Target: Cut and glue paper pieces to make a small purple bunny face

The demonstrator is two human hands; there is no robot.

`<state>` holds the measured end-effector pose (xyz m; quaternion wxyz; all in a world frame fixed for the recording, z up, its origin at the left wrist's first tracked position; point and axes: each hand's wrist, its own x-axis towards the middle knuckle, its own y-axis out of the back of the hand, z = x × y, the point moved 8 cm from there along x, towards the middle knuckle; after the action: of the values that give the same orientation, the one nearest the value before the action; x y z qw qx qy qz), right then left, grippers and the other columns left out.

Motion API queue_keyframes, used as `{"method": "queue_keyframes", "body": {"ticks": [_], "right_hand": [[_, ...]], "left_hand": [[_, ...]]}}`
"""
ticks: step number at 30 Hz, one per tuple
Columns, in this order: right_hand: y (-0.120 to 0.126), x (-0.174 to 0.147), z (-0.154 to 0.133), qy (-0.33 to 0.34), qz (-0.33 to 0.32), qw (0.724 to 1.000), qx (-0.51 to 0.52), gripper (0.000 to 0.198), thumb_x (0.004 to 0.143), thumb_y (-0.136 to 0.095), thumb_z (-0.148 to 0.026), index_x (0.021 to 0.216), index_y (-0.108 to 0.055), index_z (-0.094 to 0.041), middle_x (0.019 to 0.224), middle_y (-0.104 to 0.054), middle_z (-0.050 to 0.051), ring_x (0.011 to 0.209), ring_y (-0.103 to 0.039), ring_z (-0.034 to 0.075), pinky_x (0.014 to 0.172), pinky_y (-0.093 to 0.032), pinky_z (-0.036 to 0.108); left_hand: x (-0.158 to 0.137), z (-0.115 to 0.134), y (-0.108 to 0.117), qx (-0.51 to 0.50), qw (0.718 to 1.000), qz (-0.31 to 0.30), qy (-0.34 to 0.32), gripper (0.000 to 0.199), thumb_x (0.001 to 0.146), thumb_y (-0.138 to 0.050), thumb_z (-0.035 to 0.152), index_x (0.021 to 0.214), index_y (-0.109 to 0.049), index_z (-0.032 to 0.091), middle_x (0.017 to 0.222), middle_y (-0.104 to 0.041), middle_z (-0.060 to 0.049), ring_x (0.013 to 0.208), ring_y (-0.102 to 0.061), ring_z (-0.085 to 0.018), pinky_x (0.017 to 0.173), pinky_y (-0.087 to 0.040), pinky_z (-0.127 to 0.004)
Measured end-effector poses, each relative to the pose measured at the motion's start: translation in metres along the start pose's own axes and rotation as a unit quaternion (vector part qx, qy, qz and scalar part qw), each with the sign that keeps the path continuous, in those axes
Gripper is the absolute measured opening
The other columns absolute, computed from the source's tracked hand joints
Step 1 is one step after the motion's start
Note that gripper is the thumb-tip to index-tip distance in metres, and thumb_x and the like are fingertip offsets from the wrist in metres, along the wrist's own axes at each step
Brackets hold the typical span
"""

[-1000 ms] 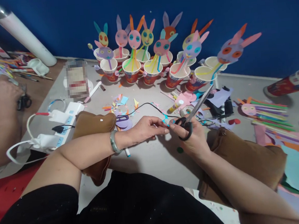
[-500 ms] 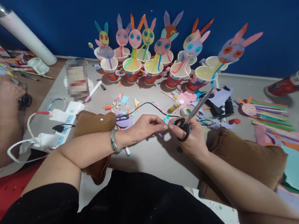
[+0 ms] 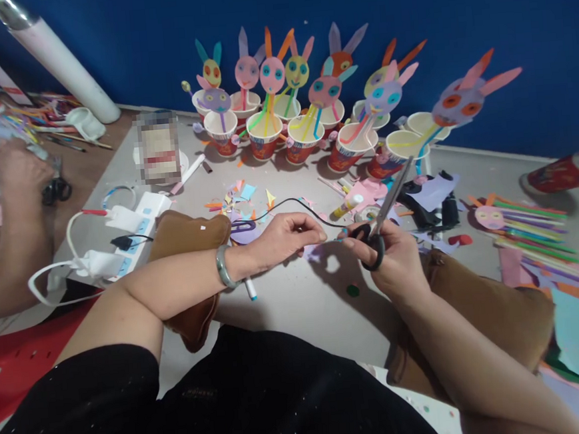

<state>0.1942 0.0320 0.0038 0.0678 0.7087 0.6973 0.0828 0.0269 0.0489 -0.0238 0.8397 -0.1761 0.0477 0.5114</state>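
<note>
- Left hand (image 3: 284, 241): thumb and forefinger drawn together, other fingers curled under. Cannot tell whether anything is pinched between the tips. Jade-green round bangle (image 3: 226, 267) on the wrist.
- Right hand (image 3: 396, 259): fingers wrapped about long metal scissors with black loop handles (image 3: 386, 207), blades together, slanting up and away toward the cups.
- Small bright-blue scrap (image 3: 342, 235) at the right thumb and forefinger tips; too small to tell its shape.
- Both hands over the grey tabletop (image 3: 297, 316), fingertips near one another but apart. Pale purple paper piece (image 3: 314, 252) just below the left fingertips; cannot tell if touching.
- Round dark-green spot (image 3: 352, 291) on the table between the forearms.
- Beyond the hands: thin black cord (image 3: 293, 200), yellow glue stick with white cap (image 3: 346, 206), coloured paper clippings (image 3: 245, 192).
- Far side, by the dark-blue wall (image 3: 156, 47): red-and-white paper cups (image 3: 261, 149), long-eared paper heads on coloured straws standing in them.
- Left forearm across a brown cloth cushion (image 3: 190, 233); white power strip (image 3: 143, 230) beside it.
- Right forearm over a second brown cushion (image 3: 498, 321).
- Far left: a co-worker's hand (image 3: 19, 165), another black-handled pair of scissors (image 3: 57, 188) just beside it.
</note>
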Motion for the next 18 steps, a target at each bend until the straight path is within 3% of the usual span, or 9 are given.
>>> {"method": "queue_keyframes", "body": {"ticks": [7, 12, 18], "right_hand": [[0.016, 0.007, -0.001, 0.004, 0.034, 0.999, -0.008, 0.037, 0.062, -0.093, -0.042, 0.068, -0.061, -0.023, 0.076, -0.068, -0.001, 0.069, -0.062, 0.016, 0.066, -0.053, 0.031], [0.011, 0.005, 0.010, -0.011, 0.038, 0.999, 0.014, 0.036, 0.063, -0.092, -0.039, 0.067, -0.060, -0.023, 0.076, -0.068, -0.001, 0.066, -0.058, 0.015, 0.059, -0.048, 0.030], [-0.006, -0.001, 0.012, -0.016, 0.002, 0.999, 0.046, 0.033, 0.064, -0.091, -0.039, 0.071, -0.062, -0.023, 0.073, -0.067, -0.002, 0.059, -0.053, 0.013, 0.055, -0.045, 0.028]], "left_hand": [[0.001, -0.001, 0.002, -0.003, 1.000, 0.000, 0.026, 0.015, 0.078, -0.074, 0.026, 0.078, -0.066, 0.014, 0.065, -0.060, 0.005, 0.051, -0.050, -0.002, 0.046, -0.037, -0.017], [-0.003, -0.020, -0.012, 0.008, 0.994, -0.078, 0.078, 0.024, 0.081, -0.075, 0.035, 0.090, -0.074, 0.013, 0.078, -0.068, 0.000, 0.058, -0.052, -0.004, 0.049, -0.042, -0.018], [-0.009, -0.023, -0.021, -0.016, 0.987, -0.110, 0.113, 0.019, 0.078, -0.077, 0.023, 0.094, -0.075, 0.013, 0.076, -0.067, 0.001, 0.057, -0.053, -0.004, 0.051, -0.045, -0.021]]}}
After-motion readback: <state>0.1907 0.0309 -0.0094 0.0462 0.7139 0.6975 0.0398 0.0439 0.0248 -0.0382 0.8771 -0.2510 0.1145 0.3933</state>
